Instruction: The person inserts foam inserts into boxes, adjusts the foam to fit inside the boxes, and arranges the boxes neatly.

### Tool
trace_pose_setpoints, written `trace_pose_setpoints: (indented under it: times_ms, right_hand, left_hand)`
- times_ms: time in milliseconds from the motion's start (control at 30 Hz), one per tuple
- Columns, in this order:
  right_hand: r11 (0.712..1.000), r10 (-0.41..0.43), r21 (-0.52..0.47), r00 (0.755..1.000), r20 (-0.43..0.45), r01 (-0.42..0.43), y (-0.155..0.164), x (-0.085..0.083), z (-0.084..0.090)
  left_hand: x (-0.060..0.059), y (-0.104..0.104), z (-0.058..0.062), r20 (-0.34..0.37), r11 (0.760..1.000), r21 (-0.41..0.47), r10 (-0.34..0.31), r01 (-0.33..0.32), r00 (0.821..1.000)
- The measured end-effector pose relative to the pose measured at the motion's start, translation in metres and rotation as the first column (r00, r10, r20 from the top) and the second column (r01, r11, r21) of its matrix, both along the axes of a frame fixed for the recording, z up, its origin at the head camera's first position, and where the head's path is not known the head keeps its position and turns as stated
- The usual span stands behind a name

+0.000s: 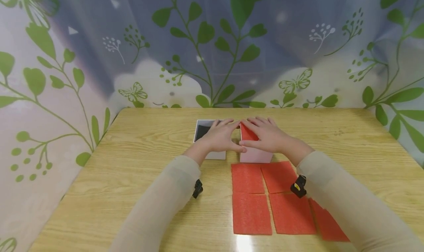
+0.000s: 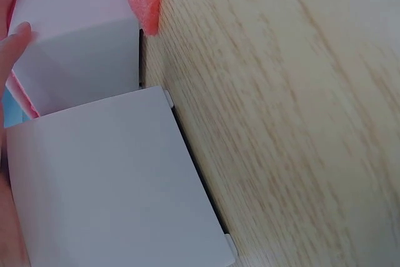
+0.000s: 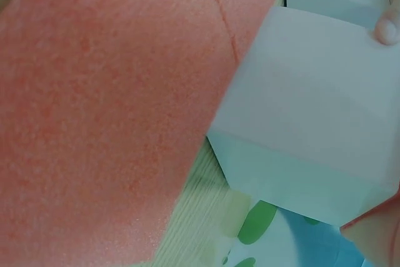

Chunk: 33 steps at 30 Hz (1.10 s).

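Red foam sheet (image 1: 247, 133) stands partly inside a small white box (image 1: 255, 154) at the far middle of the wooden surface (image 1: 139, 163); one corner sticks up out of the box's open top. The right hand (image 1: 266, 134) lies over the box with fingers fairly straight, resting on the sheet and the box's top. The left hand (image 1: 221, 136) lies alongside, fingers extended, thumb touching the box's near wall; its fingers partly cover a second white box with a dark inside (image 1: 202, 131) just to the left. Neither hand's grip is closed round anything that I can see.

Four more red foam sheets (image 1: 265, 196) lie flat in a two-by-two block on the near side of the box, with a fifth (image 1: 326, 222) partly under the right sleeve.

Judgement: the foam looks light, soft and bendable, with a grainy, non-slippery face. Best handled by pinching an exposed edge or corner, or pressing flat with the fingertips. The box looks like light card, easily shifted, so it needs steadying.
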State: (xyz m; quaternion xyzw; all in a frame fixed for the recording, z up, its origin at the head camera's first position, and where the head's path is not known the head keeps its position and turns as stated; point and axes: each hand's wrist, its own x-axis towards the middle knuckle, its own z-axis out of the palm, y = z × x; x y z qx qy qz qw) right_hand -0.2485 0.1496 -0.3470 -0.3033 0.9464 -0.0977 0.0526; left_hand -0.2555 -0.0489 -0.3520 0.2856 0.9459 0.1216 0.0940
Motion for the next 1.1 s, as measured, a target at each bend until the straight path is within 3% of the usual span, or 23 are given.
trace_pose_setpoints:
  times_ms: [600,700,867,1100]
  right_hand:
    - [0.998,0.022,0.053,0.999,-0.026,-0.021,0.002,0.003,-0.002]
    - [1.0,0.025,-0.002,1.0,0.017,-0.025,0.007,0.002,-0.001]
    - [0.991,-0.044,-0.124,0.994,0.099,0.057,0.033,0.005,0.005]
    - [0.996,-0.081,-0.042,0.993,0.086,0.084,0.055,0.014,0.001]
  left_hand:
    - [0.002,0.0,0.002,0.007,1.0,0.012,-0.009,0.009,1.0]
    - [0.001,0.0,0.0,0.012,1.0,0.017,-0.004,0.004,1.0]
    - [0.001,0.002,-0.001,0.035,0.999,0.042,-0.002,0.0,0.999]
    - [0.001,0.001,0.0,0.034,0.999,0.032,0.008,-0.009,0.999]
